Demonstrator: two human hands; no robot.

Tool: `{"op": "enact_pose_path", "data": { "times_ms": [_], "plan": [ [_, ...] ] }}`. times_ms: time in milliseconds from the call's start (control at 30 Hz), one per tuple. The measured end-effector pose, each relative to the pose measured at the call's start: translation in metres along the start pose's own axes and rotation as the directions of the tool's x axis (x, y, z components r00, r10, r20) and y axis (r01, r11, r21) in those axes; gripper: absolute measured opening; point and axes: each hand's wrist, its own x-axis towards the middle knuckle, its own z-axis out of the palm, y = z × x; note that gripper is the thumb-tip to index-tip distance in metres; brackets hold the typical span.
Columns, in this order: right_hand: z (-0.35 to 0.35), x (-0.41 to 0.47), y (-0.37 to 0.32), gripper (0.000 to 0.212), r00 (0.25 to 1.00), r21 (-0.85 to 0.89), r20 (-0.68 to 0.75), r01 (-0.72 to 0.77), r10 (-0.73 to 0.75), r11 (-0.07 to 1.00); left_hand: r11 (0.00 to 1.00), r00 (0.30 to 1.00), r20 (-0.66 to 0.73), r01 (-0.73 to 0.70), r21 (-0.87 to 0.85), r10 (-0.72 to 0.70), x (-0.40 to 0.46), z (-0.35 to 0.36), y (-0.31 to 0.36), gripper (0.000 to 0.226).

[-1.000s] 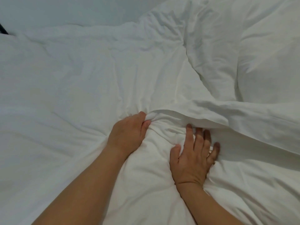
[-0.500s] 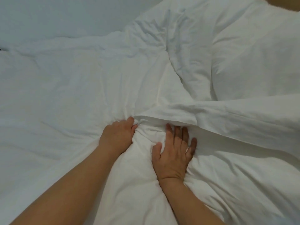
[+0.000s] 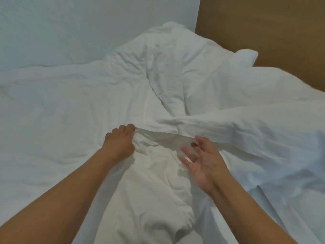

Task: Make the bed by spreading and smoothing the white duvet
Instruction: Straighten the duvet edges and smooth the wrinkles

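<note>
White duvet point(image 3: 70, 106), rumpled; left hand point(image 3: 121, 140) clutches its folded edge, right hand point(image 3: 202, 159) hovering just beside, fingers spread; wooden headboard point(image 3: 263, 29) behind.

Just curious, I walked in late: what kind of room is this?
Most likely a bedroom: a rumpled white duvet covers a bed, a pillow lies by a wooden headboard, and a plain wall stands behind.

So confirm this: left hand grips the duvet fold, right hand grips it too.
Only half right. The head view shows the left hand gripping the duvet fold, but the right hand is open, fingers spread, holding nothing.
</note>
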Motion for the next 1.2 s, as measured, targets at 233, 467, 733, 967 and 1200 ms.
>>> {"op": "enact_pose_path", "data": {
  "times_ms": [233, 467, 733, 967, 1200],
  "plan": [
    [-0.054, -0.034, -0.074, 0.037, 0.983, 0.195, -0.172, 0.102, -0.068, 0.976, 0.958, 0.954, -0.092, -0.287, -0.016, 0.284, -0.021, -0.029, 0.11, 0.084],
    [-0.048, -0.049, -0.121, 0.058, 0.738, 0.157, -0.582, 0.514, -0.342, 0.843, 0.974, 0.976, -0.001, -0.215, 0.075, 0.216, -0.045, -0.015, 0.174, 0.085],
    [-0.055, -0.038, -0.166, 0.051, 0.466, -0.534, -0.435, 0.556, -0.771, 0.637, 0.995, 0.994, -0.067, -0.082, 0.056, 0.085, -0.016, -0.012, 0.175, 0.061],
    [-0.025, 0.0, -0.185, 0.068, 0.56, -0.942, 0.335, 0.173, -0.757, -0.289, 0.791, 0.93, -0.31, -0.034, -0.611, -0.2, -0.008, -0.063, 0.156, 0.017],
    [0.025, 0.051, -0.141, 0.054, 0.838, -0.811, 0.418, 0.17, -0.351, -0.56, 0.982, 0.923, -0.372, 0.029, -0.186, -0.098, -0.009, -0.102, 0.072, 0.026]
  ]
}}
